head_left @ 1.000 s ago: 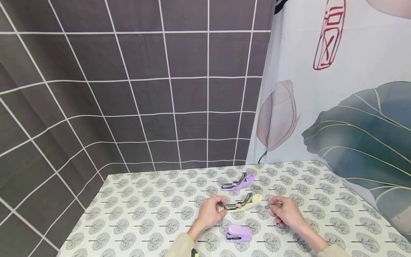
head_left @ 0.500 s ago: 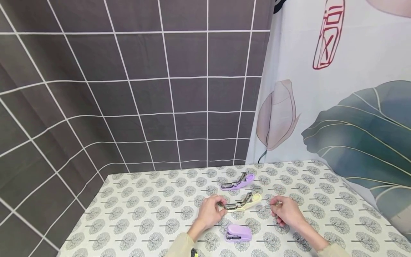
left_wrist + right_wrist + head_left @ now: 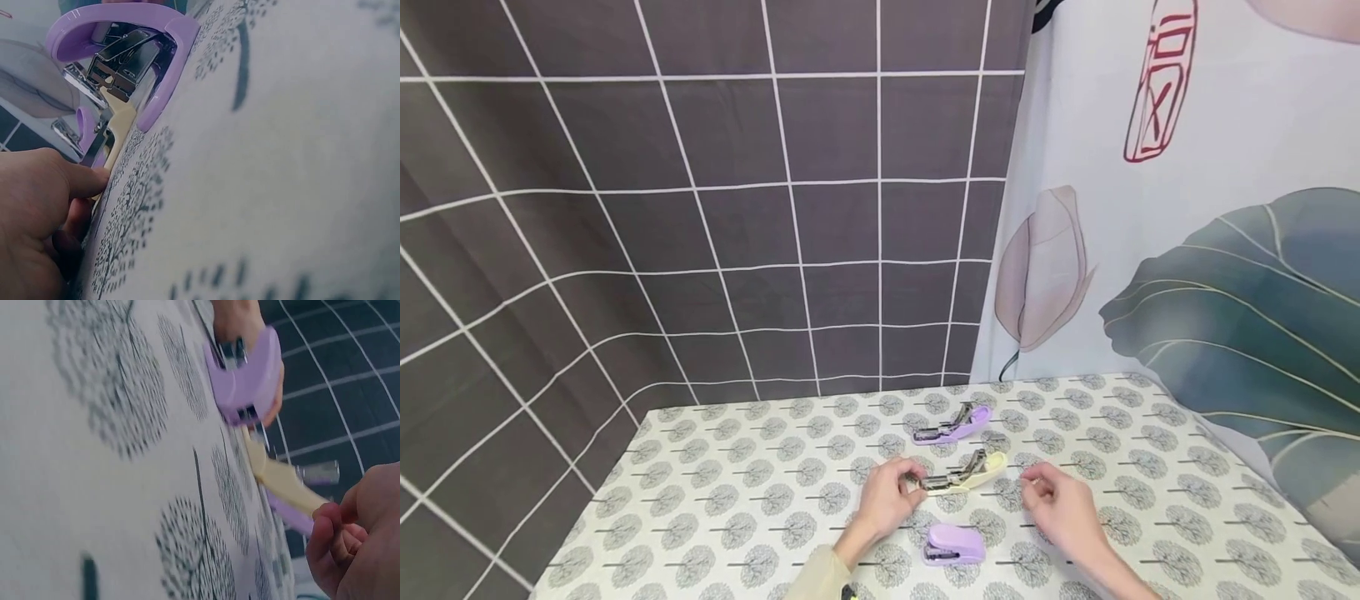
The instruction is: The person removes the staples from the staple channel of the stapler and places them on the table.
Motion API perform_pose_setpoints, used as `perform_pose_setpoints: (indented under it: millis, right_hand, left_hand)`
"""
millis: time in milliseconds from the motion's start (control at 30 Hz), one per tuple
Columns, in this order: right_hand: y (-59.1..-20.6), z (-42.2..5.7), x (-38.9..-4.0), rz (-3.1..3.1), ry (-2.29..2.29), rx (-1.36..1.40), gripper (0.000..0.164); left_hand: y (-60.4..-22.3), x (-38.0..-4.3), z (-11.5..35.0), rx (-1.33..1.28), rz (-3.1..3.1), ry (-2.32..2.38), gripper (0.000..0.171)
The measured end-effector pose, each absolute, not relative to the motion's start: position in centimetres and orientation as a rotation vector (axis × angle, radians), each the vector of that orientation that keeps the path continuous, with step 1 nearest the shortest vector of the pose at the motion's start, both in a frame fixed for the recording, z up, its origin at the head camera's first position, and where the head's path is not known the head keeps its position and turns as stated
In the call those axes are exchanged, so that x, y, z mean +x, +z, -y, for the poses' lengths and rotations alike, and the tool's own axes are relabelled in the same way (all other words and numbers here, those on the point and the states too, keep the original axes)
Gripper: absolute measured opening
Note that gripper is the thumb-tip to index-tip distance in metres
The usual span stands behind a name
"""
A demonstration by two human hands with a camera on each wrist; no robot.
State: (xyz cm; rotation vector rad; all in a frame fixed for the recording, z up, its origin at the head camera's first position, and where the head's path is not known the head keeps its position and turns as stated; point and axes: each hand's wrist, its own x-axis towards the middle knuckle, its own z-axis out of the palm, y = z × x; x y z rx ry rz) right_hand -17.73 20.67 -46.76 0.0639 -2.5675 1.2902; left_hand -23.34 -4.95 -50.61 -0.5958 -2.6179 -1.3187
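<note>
Two small staplers lie opened out, one cream-yellow (image 3: 981,478) and one purple (image 3: 972,423) behind it, each with its metal magazine exposed. My left hand (image 3: 886,502) pinches the left end of the yellow stapler between thumb and fingers. To the right of its raised end is my right hand (image 3: 1066,507), thumb and fingertips together in a pinch. A small grey strip, like staples, showed in this pinch earlier; the fingers now hide it. In the right wrist view, the fingertips (image 3: 328,515) overlap the far end of the yellow stapler (image 3: 284,482).
A closed purple stapler (image 3: 957,543) stands nearer to me, between the two forearms. Cloth with a tree print (image 3: 752,500) covers the table. A dark grid curtain (image 3: 715,217) and a white floral curtain (image 3: 1075,100) hang behind.
My right hand has moved slightly left and turned, and the grey strip at its fingertips has gone from sight. The left hand keeps its hold on the yellow stapler. The head view shifts slightly.
</note>
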Motion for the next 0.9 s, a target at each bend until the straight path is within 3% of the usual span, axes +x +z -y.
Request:
perform_pose_setpoints:
  millis: [200, 433, 667, 900]
  right_hand:
    - [-46.9, -17.8, -16.1, 2.527, 1.208, 0.596, 0.019]
    - [-47.2, -15.9, -15.2, 2.518, 0.843, 0.979, 0.044]
    - [-47.3, -15.3, -15.5, 2.506, 0.747, 1.044, 0.045]
    - [-46.5, -14.9, -15.7, 2.601, 0.722, 1.046, 0.041]
  left_hand:
    - [-50.7, -23.0, 5.6, -0.562, 2.564, -1.495, 0.032]
    - [-49.6, -20.8, 7.2, -0.618, 2.517, -1.663, 0.040]
    - [-49.3, -18.1, 7.5, -0.849, 2.624, -1.520, 0.041]
    - [-49.7, -17.6, 6.8, -0.893, 2.634, -1.306, 0.032]
